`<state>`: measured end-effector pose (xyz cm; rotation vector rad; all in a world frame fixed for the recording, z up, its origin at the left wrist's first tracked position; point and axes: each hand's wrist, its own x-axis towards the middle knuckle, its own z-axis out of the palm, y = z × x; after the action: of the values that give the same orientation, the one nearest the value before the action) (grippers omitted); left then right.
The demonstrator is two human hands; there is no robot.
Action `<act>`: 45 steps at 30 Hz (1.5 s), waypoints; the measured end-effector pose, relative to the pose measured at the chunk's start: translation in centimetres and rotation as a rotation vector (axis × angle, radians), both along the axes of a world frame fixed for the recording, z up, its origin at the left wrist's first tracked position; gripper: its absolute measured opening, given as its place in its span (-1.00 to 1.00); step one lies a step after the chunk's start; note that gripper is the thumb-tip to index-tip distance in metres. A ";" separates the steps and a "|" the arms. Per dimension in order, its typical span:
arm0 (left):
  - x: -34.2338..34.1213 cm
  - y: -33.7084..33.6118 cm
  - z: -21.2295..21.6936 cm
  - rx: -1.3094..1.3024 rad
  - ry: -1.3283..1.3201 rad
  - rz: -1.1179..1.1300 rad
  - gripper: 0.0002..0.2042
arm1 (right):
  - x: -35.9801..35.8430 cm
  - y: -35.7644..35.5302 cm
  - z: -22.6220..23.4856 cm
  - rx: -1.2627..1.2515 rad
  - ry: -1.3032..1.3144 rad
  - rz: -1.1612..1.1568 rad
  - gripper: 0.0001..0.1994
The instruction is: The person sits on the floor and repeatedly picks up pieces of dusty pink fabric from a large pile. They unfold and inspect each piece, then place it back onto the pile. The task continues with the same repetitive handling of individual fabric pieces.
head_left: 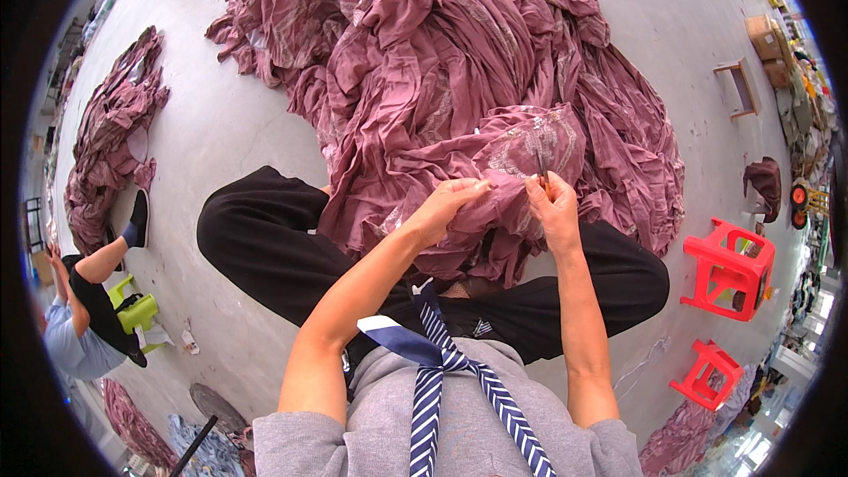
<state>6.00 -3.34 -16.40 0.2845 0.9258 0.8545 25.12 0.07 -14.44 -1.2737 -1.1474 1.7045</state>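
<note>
A large heap of mauve-pink fabric (415, 62) with pale patterned bands lies in front of me and spills over my crossed legs. My left hand (449, 203) is closed, its thumb and fingertips pinching an edge of this fabric. Close by on the right, my right hand (555, 203) is wrapped round a small pair of scissors (542, 159). Their dark, narrow blades point away from me over a patterned part of the cloth. The handles are mostly hidden in my fingers.
At the left, a person (84, 327) sits by a green stool (137, 311) near another mauve fabric pile (115, 141). Two red plastic stools, one larger (729, 267) and one smaller (709, 374), stand on my right. Cardboard boxes (767, 40) sit farther back along the right side.
</note>
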 end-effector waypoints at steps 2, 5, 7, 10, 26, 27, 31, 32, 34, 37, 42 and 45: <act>-0.6 -0.2 -1.1 0.100 -0.038 -0.059 -0.86 | 0.2 -0.1 -0.5 0.151 -0.251 0.019 -0.80; -0.7 -0.3 -0.8 0.073 -0.090 -0.054 -0.88 | -0.2 -0.7 0.4 0.556 -0.502 -0.007 -0.76; -0.8 -0.3 -1.0 0.033 -0.117 -0.027 -0.89 | -0.2 -1.1 1.8 0.765 -0.566 0.003 -0.73; -1.0 -0.1 -1.6 0.020 -0.164 -0.010 -0.89 | 0.8 -2.0 2.5 0.777 -0.662 0.086 -0.75; -0.6 0.1 0.8 0.085 0.012 -0.093 -0.88 | 0.6 -1.9 2.5 0.922 -0.755 0.247 -0.79; -0.7 0.1 0.8 0.089 0.017 -0.089 -0.88 | 0.7 -2.0 2.5 0.842 -0.711 0.151 -0.81; -0.9 0.0 0.3 0.073 -0.008 -0.072 -0.88 | 1.1 -1.5 2.9 0.462 -0.326 -0.010 -0.74; -1.1 0.0 0.2 0.077 -0.033 -0.079 -0.87 | 1.0 -1.2 3.2 0.352 -0.180 0.003 -0.67; -1.0 -0.1 0.2 0.125 -0.048 -0.107 -0.87 | 0.3 -0.9 4.2 0.270 -0.194 0.275 -0.56; -1.2 -0.1 1.4 0.232 0.078 -0.268 -0.85 | 0.5 -0.6 2.5 0.441 -0.334 0.343 -0.69; -0.1 -1.6 2.0 0.902 0.821 0.059 -0.84 | 0.9 -1.8 3.4 0.791 -0.554 0.206 -0.74; 0.9 -2.3 2.0 0.965 0.902 0.284 -0.80 | 0.8 -3.2 2.4 1.114 -0.612 0.131 -0.71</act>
<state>6.86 -5.60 -14.44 1.4885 1.3324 1.4456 25.96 -3.13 -12.08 -0.9543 -2.1270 0.4599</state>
